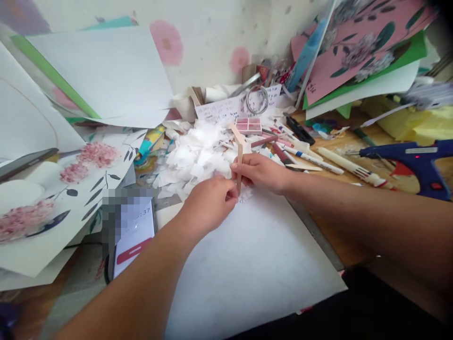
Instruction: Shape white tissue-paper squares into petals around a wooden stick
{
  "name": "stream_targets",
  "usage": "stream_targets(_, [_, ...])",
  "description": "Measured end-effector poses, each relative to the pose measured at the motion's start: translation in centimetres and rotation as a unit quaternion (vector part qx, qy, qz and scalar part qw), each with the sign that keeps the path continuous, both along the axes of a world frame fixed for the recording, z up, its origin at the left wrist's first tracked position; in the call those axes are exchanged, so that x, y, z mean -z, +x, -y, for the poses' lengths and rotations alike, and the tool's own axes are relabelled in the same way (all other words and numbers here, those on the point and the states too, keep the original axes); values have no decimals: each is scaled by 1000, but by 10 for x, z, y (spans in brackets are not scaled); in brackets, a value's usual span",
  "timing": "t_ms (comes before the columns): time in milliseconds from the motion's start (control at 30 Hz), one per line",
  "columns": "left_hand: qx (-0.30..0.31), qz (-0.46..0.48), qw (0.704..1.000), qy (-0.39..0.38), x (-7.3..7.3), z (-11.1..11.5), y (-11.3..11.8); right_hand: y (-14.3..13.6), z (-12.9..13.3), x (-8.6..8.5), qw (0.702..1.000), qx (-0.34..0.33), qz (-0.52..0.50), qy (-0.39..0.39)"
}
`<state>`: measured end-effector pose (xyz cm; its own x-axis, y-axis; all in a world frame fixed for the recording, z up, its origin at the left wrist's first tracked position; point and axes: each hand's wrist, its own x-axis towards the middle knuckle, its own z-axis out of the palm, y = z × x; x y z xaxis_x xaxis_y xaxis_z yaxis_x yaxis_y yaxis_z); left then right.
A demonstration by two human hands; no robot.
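Note:
My right hand [264,171] is closed, with thumb and fingers pinched round a thin flat wooden stick [240,155] that stands nearly upright. My left hand [211,198] is curled shut just left of the stick's lower end. What its fingertips hold, if anything, is too small to make out. Under both hands lies a large white sheet [262,264]. A few small pale bits [244,196] sit on its far edge below the stick. Beyond the hands spreads a pile of torn white paper pieces [198,153].
A blue glue gun [410,153] lies at the right, near several pens [311,158]. A phone [136,231] rests by my left forearm. Pictures with pink paper flowers [99,155] lean at the left. A pink palette [248,125] and a tape roll [257,99] are behind.

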<state>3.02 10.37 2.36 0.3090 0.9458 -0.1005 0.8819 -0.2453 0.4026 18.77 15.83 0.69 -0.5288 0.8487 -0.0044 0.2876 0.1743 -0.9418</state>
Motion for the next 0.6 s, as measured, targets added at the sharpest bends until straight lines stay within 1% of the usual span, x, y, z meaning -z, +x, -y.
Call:
stream_targets(133, [1,-3,1000,-3,2,0,1,1,-1,0,1000,-8,5,6])
stream_targets(433, [-7,-7,1000,17,8,-2,1,0,0,-10,994,-7,86,59])
stream_targets(600, [-9,-8,1000,22,10,-2,4,0,-1,-13,990,-13,114,79])
